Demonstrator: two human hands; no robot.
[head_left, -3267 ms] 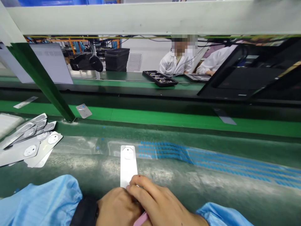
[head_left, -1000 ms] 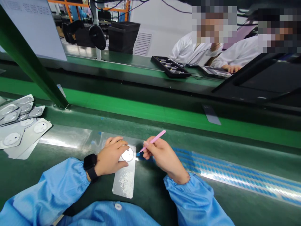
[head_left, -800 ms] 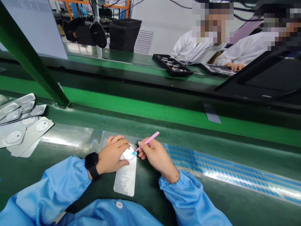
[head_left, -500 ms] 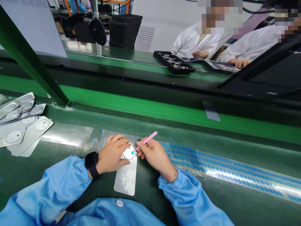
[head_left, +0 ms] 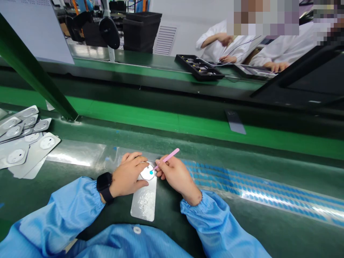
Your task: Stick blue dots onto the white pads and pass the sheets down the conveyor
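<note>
head view: a metal plate (head_left: 147, 204) is seen flat on a green counter (head_left: 172, 215), its long axis pointed away from the body and tipped slightly to the right at the far end. at that far end a white disc (head_left: 145, 175) is carried, and on its right half a blue dot (head_left: 151, 172) is shown.

the plate is steadied from the left by the left hand (head_left: 129, 176), laid palm down with fingers and thumb parted, fingertips set at the disc's left edge. nothing is seen pinched by it. a pink tool (head_left: 172, 154) is pinched between thumb and fingers of the right hand (head_left: 173, 175), which is held just beside the plate's right edge. the tool is slanted down and leftward, across the plate's long axis, its tip brought to the dot; whether the dot is gripped or only touched cannot be told. from the right hand, the dot lies just to the left, and of the two hands the right appears the nearer to it.

to the right, a clear strip (head_left: 252, 186) dotted in blue is stretched along the counter. well to the left, a pile (head_left: 20, 150) of similar plates is fanned out. beyond, a tray (head_left: 201, 68) is placed near white-sleeved co-workers.
</note>
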